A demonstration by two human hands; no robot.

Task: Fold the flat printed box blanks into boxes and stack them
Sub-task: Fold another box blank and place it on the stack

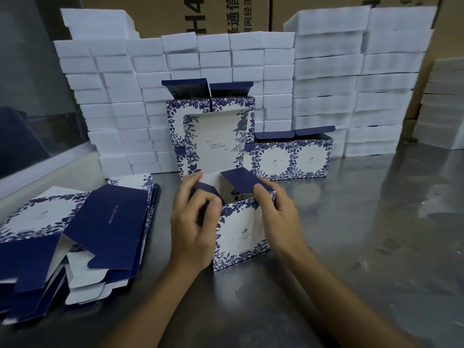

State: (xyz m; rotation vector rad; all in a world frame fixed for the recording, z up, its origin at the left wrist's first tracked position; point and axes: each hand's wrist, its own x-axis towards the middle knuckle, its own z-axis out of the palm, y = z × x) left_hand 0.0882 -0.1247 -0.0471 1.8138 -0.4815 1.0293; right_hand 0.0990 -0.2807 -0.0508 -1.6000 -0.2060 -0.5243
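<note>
Stainless steel tabletop (364, 234) carries the half-formed box (242, 234), upright between both hands. Left hand (193, 222) curls around its navy side flap (208, 190); right hand (276, 212) pinches the opposite flap (241, 182). Light, stiff printed card probably creases easily, so grip beside the fold lines.

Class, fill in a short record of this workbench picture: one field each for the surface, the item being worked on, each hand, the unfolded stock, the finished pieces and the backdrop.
surface: metal table
item in work: printed box, upright, top open
left hand: grips a dark blue side flap at the box's left
right hand: holds the box's right top edge by a blue flap
unfolded stock: flat box blanks piled at left
finished pieces: folded boxes stacked behind, lids up
backdrop: white foam blocks before cardboard cartons
</note>
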